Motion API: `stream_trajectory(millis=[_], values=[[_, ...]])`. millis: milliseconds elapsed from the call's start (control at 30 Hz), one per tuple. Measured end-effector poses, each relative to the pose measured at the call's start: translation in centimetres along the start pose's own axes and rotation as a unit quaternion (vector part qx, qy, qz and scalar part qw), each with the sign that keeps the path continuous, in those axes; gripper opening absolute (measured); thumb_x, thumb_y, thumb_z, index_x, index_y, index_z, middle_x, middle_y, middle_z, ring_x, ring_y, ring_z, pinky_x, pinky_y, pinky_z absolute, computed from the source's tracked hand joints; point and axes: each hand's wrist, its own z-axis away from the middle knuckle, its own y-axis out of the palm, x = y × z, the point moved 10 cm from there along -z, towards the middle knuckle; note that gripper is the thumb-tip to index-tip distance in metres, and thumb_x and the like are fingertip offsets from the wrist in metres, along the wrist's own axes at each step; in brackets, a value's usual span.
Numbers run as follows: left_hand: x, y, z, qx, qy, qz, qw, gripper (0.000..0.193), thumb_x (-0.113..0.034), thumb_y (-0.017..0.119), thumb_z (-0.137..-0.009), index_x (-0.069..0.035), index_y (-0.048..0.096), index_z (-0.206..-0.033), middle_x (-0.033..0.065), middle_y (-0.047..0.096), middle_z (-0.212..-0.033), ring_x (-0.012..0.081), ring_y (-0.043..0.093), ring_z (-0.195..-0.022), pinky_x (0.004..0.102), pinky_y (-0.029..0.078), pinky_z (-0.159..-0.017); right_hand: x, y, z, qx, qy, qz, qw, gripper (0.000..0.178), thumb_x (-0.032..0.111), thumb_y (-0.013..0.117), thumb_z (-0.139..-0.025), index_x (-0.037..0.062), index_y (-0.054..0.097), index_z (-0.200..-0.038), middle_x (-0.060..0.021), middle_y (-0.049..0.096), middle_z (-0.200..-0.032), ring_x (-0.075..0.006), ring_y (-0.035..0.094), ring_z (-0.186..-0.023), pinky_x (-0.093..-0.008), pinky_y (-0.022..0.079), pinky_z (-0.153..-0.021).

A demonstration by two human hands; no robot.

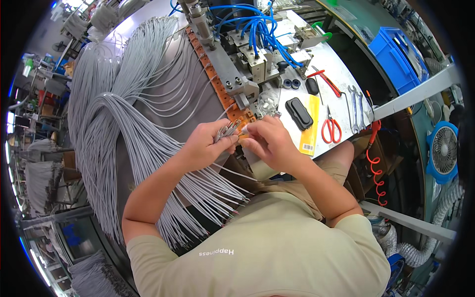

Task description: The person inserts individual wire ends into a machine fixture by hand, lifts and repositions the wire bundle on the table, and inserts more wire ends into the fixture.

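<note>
My left hand is closed round a small bunch of thin silvery-grey pieces, too small to tell what kind. Close beside it, my right hand has thumb and fingers pinched together near the bunch; what they hold, if anything, is too small to name. Both hands are at the near end of an orange slotted rail on a bench machine. Several grey cables lead into the rail's slots. A large bundle of grey cables drapes over the bench left of my hands, with some ends passing below my left forearm.
On the white bench at right lie red-handled scissors, a black case on a yellow packet, wrenches and red-handled pliers. Blue air hoses top the machine. A red coiled hose hangs near a blue fan.
</note>
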Motion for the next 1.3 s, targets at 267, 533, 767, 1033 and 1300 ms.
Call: stream_trajectory(millis=[267,533,767,1033,1300], values=[[-6.7,-0.9,3.0,-0.2,0.206,-0.271,0.919,0.019,-0.005,0.065,-0.091,0.001,0.065,-0.108,0.0123,0.069,-0.085,0.0204,0.067,-0.072,0.0292,0.052,-0.071,-6.6,-1.0,-0.3,-0.075,0.194,0.009,0.978,0.014,0.013,0.068,-0.092,0.0026,0.058,-0.091,-0.0019,0.055,-0.071,-0.0118,0.051,-0.063,-0.0273,0.039,-0.057],[-3.1,-0.2,0.8,-0.081,0.142,-0.259,0.952,0.021,-0.006,0.07,-0.086,-0.004,0.069,-0.106,0.0122,0.07,-0.094,0.0257,0.066,-0.067,0.0291,0.051,-0.062,-11.2,1.5,1.5,-0.074,0.329,-0.234,0.912,0.017,0.016,0.063,-0.097,0.0035,0.058,-0.086,0.0056,0.053,-0.069,-0.0032,0.042,-0.058,-0.0213,0.034,-0.053],[-4.1,0.3,1.1,-0.123,0.198,-0.334,0.913,0.022,-0.009,0.071,-0.086,-0.003,0.069,-0.107,0.0123,0.07,-0.093,0.0204,0.065,-0.06,0.0271,0.049,-0.056,-13.4,2.8,2.4,-0.052,0.397,-0.256,0.88,0.017,0.018,0.063,-0.097,0.0035,0.057,-0.089,0.0058,0.052,-0.068,-0.0024,0.043,-0.058,-0.0213,0.033,-0.052],[-0.7,-1.8,0.8,-0.107,-0.005,-0.048,0.993,0.016,-0.009,0.067,-0.093,0.001,0.067,-0.106,0.0074,0.071,-0.088,0.0079,0.064,-0.065,0.0236,0.048,-0.056,-9.3,-0.8,2.3,-0.137,0.313,-0.167,0.925,0.016,0.017,0.062,-0.098,0.0036,0.059,-0.09,0.0043,0.051,-0.065,-0.0036,0.042,-0.056,-0.0226,0.033,-0.051],[-0.6,-0.6,0.2,-0.044,0.0,-0.013,0.999,0.016,-0.007,0.065,-0.094,0.001,0.062,-0.108,0.0045,0.07,-0.08,0.0079,0.065,-0.067,0.022,0.049,-0.063,-0.2,-0.6,0.8,-0.089,0.068,0.003,0.994,0.011,0.011,0.067,-0.093,0.0019,0.064,-0.1,-0.0017,0.058,-0.059,-0.008,0.048,-0.05,-0.024,0.035,-0.048]])
